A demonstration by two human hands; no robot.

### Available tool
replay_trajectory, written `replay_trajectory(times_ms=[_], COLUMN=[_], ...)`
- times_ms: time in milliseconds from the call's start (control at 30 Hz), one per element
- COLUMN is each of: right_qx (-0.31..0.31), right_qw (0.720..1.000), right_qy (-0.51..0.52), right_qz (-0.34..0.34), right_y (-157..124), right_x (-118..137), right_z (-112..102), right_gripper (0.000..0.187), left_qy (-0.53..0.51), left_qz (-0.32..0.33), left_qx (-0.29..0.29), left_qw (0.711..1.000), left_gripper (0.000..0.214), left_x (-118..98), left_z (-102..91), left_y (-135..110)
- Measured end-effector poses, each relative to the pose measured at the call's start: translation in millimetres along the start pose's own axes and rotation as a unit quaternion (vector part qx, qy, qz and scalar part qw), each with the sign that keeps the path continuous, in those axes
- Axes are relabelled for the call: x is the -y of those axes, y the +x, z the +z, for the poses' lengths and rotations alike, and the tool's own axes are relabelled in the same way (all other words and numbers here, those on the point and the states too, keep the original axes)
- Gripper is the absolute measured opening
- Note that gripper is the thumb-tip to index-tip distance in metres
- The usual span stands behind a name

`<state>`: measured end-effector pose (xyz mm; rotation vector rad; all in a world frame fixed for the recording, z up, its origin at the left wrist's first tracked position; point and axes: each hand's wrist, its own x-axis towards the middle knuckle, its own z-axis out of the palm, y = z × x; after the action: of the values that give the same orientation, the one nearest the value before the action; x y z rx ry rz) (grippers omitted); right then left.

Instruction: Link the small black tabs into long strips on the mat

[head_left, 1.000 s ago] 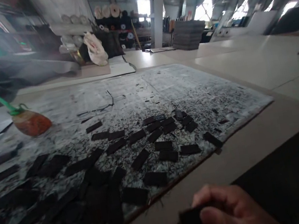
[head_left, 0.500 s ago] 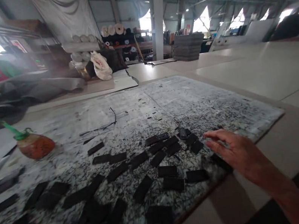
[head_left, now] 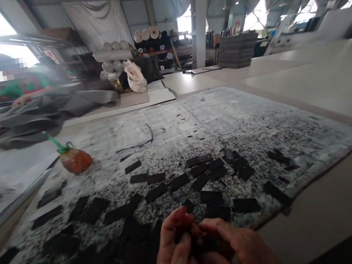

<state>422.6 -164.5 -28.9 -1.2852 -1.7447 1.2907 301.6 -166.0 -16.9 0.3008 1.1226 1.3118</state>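
Low in the middle of the view, my left hand (head_left: 175, 258) and my right hand (head_left: 240, 247) meet over the near edge of the board. Fingers of both are curled and pinched together at a dark spot between them; what they grip there is too shadowed to name. Just beyond the fingertips lie flat black rectangular pieces, such as one piece (head_left: 211, 196) and another (head_left: 246, 205). Many more black pieces (head_left: 89, 209) spread to the left, some overlapping in a dark heap.
A worn whitish board (head_left: 243, 111) littered with black scraps covers the table. An orange-brown oil can (head_left: 77, 161) with a green spout stands at left. Grey cloth (head_left: 66, 105) lies farther back, where a co-worker (head_left: 19, 81) stands. Fabric rolls (head_left: 149, 33) fill the background.
My right hand has come from the board's right side to the middle, closing its fingers. My left hand has entered the view beside it. The view has swung a little left.
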Motion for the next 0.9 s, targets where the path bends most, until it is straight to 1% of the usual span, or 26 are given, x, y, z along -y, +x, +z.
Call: replay_trajectory(times_ms=[33, 100, 200, 300, 367, 433, 467, 533, 667, 767, 900], right_qx=[-0.013, -0.031, -0.052, -0.092, -0.12, -0.132, -0.127, -0.105, -0.052, -0.049, -0.071], right_qw=[1.0, 0.999, 0.998, 0.993, 0.988, 0.983, 0.979, 0.971, 0.954, 0.948, 0.947], right_qy=[-0.007, -0.009, 0.009, 0.019, 0.029, 0.07, 0.101, 0.167, 0.259, 0.28, 0.275], right_qz=[-0.01, -0.007, 0.029, 0.066, 0.089, 0.111, 0.121, 0.137, 0.141, 0.143, 0.153], right_y=[0.8, 0.4, -3.8, -8.6, -10.8, -11.8, -11.9, -11.8, -11.4, -10.3, -6.9], right_x=[-0.6, -0.1, 2.7, 3.6, 1.9, -1.4, -3.4, -7.4, -13.2, -15.1, -15.8], right_z=[1.3, 0.2, -5.5, -10.4, -12.1, -13.0, -13.5, -15.4, -23.2, -30.0, -37.7], right_gripper=[0.035, 0.03, 0.023, 0.015, 0.016, 0.021, 0.024, 0.03, 0.041, 0.043, 0.04], left_qy=[-0.001, 0.003, 0.018, 0.044, 0.044, 0.023, 0.011, -0.008, -0.005, 0.001, 0.023], left_qz=[-0.001, 0.0, 0.009, 0.015, 0.002, -0.029, -0.049, -0.078, -0.09, -0.099, -0.114], left_qx=[-0.002, 0.006, 0.023, 0.039, 0.068, 0.101, 0.113, 0.116, 0.105, 0.11, 0.089], left_qw=[1.0, 1.0, 1.0, 0.998, 0.997, 0.994, 0.992, 0.99, 0.99, 0.989, 0.989], left_gripper=[0.034, 0.036, 0.041, 0.042, 0.039, 0.035, 0.033, 0.033, 0.034, 0.031, 0.028], left_x=[2.0, 5.4, 7.9, 8.8, 9.7, 11.2, 11.9, 12.8, 10.5, 6.2, 2.3], left_z=[-0.3, -1.7, -3.1, -2.8, -2.1, -1.4, -1.0, 0.0, 3.7, 8.3, 16.0], left_y=[-0.9, -3.4, -6.8, -6.7, -4.8, -3.0, -2.4, -1.8, -0.5, 2.7, 8.9])
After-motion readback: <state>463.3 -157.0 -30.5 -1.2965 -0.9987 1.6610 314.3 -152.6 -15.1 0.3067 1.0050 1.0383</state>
